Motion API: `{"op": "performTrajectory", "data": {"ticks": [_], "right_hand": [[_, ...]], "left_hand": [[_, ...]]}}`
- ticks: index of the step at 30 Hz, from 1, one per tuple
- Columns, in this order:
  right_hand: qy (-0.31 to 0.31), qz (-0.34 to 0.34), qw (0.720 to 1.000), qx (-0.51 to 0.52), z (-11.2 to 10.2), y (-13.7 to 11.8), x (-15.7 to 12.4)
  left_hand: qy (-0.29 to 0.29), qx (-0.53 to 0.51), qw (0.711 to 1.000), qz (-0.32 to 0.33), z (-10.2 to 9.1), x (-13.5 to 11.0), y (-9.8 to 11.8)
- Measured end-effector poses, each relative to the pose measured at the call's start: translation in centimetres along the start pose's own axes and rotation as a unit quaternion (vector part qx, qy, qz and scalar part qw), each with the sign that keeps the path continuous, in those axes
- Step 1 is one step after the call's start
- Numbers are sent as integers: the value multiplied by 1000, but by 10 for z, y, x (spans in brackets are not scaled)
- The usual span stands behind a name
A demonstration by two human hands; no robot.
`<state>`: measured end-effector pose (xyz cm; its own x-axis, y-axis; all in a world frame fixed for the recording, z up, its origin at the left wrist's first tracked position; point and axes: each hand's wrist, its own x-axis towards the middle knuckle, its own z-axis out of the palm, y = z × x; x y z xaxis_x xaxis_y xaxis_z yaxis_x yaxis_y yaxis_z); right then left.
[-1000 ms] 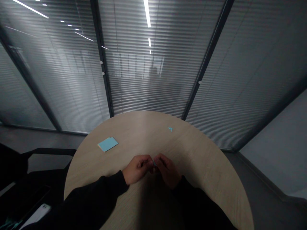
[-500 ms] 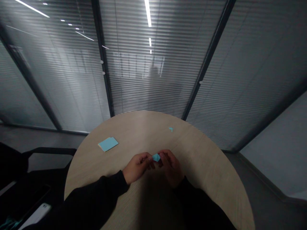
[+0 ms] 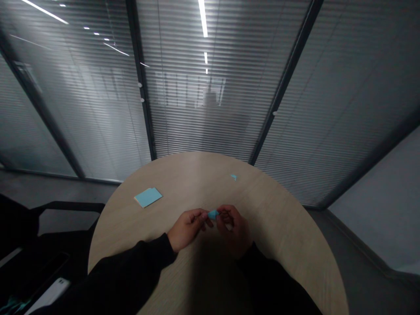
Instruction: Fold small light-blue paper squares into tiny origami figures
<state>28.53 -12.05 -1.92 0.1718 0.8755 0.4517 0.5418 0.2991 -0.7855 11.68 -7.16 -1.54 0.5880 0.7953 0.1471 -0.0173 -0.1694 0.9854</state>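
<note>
Lighting: dim overall, cool. Source: strip lights (image 3: 202,17), mirrored as glare on the blinds (image 3: 197,122). Shadow: heavy, on the bench (image 3: 210,280). Edges: bowed, wide-angle. Blur: one pixelated patch (image 3: 210,98).

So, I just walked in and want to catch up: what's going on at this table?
A person is holding a small piece of blue paper between their left hand and right hand, pinching it with their fingers above a round wooden table. A flat pad of blue paper lies on the table beyond the left hand, and a tiny blue scrap lies near the far edge.
</note>
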Motion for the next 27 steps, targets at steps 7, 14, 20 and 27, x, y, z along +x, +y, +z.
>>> {"op": "performTrajectory", "data": {"ticks": [7, 14, 20, 27], "right_hand": [[-3, 42, 999, 26, 1, 0, 1], [-2, 35, 998, 47, 3, 5, 1], [16, -15, 1000, 15, 1, 2, 1], [-8, -90, 995, -33, -1, 0, 3]], "left_hand": [[-12, 16, 1000, 11, -2, 1, -6], [-20, 36, 999, 7, 0, 0, -6], [-45, 38, 998, 22, 0, 0, -6], [-58, 38, 997, 34, 1, -1, -5]]}}
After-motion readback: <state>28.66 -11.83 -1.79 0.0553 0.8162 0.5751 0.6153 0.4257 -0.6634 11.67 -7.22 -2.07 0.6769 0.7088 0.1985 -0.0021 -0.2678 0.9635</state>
